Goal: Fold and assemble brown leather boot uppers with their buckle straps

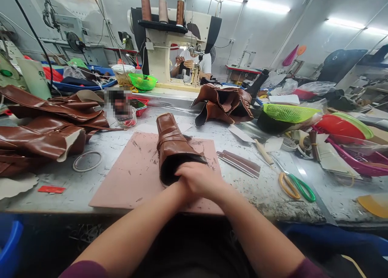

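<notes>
The brown leather tube [172, 142] lies on the pink board [127, 177] atop the table [81, 191], at eleven o'clock from the right hand [204, 180]. That hand lies across the tube's open near end, fingers bent; I can't tell if they grip the rim. The left hand is hidden beneath it, its fingers unreadable. This looks like work at the opening, which calls for keeping the rim steady.

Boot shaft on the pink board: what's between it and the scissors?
Right of the boot shaft, the head view shows pink board, brown strips, then a wooden-handled tool.
</notes>
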The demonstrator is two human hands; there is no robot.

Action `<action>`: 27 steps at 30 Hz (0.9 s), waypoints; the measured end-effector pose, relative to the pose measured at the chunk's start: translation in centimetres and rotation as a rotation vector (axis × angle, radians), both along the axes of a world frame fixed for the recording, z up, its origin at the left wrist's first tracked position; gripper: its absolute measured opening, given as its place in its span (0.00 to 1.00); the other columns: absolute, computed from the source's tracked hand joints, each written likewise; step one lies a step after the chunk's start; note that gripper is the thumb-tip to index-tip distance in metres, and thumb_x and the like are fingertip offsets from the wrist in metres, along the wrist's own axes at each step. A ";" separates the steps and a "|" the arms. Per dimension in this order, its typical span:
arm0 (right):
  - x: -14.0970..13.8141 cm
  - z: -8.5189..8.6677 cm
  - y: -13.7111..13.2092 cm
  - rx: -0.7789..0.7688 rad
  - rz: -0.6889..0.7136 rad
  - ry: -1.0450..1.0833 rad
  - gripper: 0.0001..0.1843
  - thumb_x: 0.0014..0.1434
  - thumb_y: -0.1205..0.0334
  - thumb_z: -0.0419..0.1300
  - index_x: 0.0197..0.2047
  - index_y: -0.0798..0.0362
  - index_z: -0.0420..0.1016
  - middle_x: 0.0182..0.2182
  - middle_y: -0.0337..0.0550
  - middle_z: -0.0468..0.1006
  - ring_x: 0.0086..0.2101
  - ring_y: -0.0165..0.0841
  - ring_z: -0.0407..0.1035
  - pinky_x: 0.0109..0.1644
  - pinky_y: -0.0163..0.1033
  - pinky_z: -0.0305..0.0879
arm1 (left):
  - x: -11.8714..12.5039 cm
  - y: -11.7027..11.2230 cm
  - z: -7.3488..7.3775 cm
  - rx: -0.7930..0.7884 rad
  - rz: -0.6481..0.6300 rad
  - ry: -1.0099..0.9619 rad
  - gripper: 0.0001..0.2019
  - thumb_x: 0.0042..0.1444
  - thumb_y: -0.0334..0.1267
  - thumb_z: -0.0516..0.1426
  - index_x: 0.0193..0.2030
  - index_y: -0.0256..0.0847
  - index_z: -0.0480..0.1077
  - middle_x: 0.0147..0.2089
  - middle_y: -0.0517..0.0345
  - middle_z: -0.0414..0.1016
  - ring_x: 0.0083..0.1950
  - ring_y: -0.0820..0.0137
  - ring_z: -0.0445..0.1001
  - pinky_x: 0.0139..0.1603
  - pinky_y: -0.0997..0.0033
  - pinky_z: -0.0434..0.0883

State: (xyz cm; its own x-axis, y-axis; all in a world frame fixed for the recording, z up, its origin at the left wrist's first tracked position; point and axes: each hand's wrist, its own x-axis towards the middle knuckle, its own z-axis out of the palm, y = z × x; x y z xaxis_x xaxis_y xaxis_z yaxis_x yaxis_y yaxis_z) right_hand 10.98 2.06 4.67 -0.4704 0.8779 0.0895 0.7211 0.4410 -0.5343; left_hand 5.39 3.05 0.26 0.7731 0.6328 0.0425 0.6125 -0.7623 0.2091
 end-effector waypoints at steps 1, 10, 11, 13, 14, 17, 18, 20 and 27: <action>-1.2 0.2 0.8 0.003 0.026 0.002 0.12 0.46 0.76 0.56 0.33 0.53 0.73 0.36 0.39 0.76 0.40 0.31 0.68 0.48 0.34 0.59 | -0.2 -0.3 0.3 0.013 -0.037 0.017 0.17 0.60 0.42 0.51 0.52 0.36 0.66 0.52 0.47 0.70 0.51 0.59 0.69 0.52 0.50 0.65; 3.6 -2.4 3.2 0.028 -0.132 0.178 0.21 0.53 0.74 0.46 0.49 0.56 0.69 0.46 0.48 0.75 0.48 0.37 0.67 0.52 0.44 0.63 | -17.6 -5.4 1.0 0.277 -0.361 -0.251 0.12 0.58 0.27 0.44 0.32 0.39 0.66 0.40 0.57 0.78 0.45 0.70 0.74 0.52 0.68 0.66; 3.8 -3.2 2.6 0.017 -0.144 0.196 0.22 0.54 0.72 0.46 0.51 0.56 0.68 0.48 0.48 0.74 0.49 0.38 0.66 0.53 0.44 0.62 | -18.4 -5.7 0.9 0.284 -0.341 -0.279 0.12 0.58 0.26 0.44 0.30 0.39 0.65 0.38 0.59 0.78 0.43 0.71 0.75 0.51 0.69 0.66; 3.5 -4.5 1.5 0.011 -0.177 0.227 0.22 0.56 0.69 0.45 0.54 0.57 0.65 0.51 0.51 0.71 0.53 0.39 0.63 0.56 0.45 0.60 | -18.5 -6.1 0.8 0.270 -0.302 -0.210 0.11 0.55 0.24 0.45 0.28 0.39 0.64 0.33 0.60 0.78 0.39 0.71 0.76 0.48 0.69 0.67; 3.1 -5.0 1.2 0.014 -0.194 0.238 0.23 0.57 0.67 0.45 0.56 0.58 0.63 0.53 0.53 0.69 0.55 0.40 0.60 0.57 0.45 0.58 | -18.1 -6.2 0.8 0.248 -0.276 -0.131 0.09 0.53 0.25 0.47 0.28 0.39 0.64 0.31 0.58 0.77 0.37 0.69 0.76 0.44 0.68 0.69; 1.7 -5.2 1.1 0.043 -0.209 0.257 0.28 0.58 0.65 0.47 0.62 0.58 0.55 0.60 0.51 0.60 0.61 0.39 0.49 0.61 0.44 0.51 | -15.9 -6.5 0.9 0.199 -0.161 0.097 0.09 0.48 0.34 0.52 0.36 0.35 0.69 0.37 0.49 0.75 0.33 0.63 0.75 0.32 0.65 0.71; 1.4 -5.1 1.2 0.056 -0.203 0.261 0.29 0.58 0.65 0.47 0.63 0.57 0.53 0.61 0.49 0.58 0.62 0.38 0.46 0.62 0.43 0.49 | -15.1 -6.5 0.8 0.206 -0.112 0.141 0.16 0.49 0.38 0.53 0.43 0.32 0.68 0.43 0.43 0.74 0.35 0.60 0.75 0.29 0.65 0.71; 1.1 -4.8 1.5 0.086 -0.200 0.263 0.30 0.58 0.65 0.48 0.64 0.54 0.50 0.63 0.45 0.55 0.62 0.36 0.44 0.63 0.41 0.46 | -13.7 -6.4 0.3 0.247 -0.016 0.179 0.28 0.54 0.47 0.52 0.58 0.29 0.60 0.57 0.35 0.64 0.44 0.54 0.74 0.33 0.63 0.72; 1.0 -4.7 2.2 0.121 -0.319 0.263 0.25 0.60 0.63 0.50 0.62 0.49 0.57 0.58 0.45 0.64 0.58 0.38 0.56 0.57 0.40 0.59 | -11.4 -5.7 -0.3 0.222 0.003 0.339 0.44 0.42 0.59 0.61 0.64 0.39 0.55 0.65 0.40 0.53 0.51 0.43 0.68 0.48 0.49 0.67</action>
State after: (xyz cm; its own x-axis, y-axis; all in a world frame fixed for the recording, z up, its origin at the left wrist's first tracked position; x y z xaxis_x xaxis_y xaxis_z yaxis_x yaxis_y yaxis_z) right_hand 12.03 4.30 -0.05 -0.1247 0.9515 0.2813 0.6777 0.2887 -0.6763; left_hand -6.00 -2.67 -0.07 0.7651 0.6390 -0.0788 0.6205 -0.7645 -0.1746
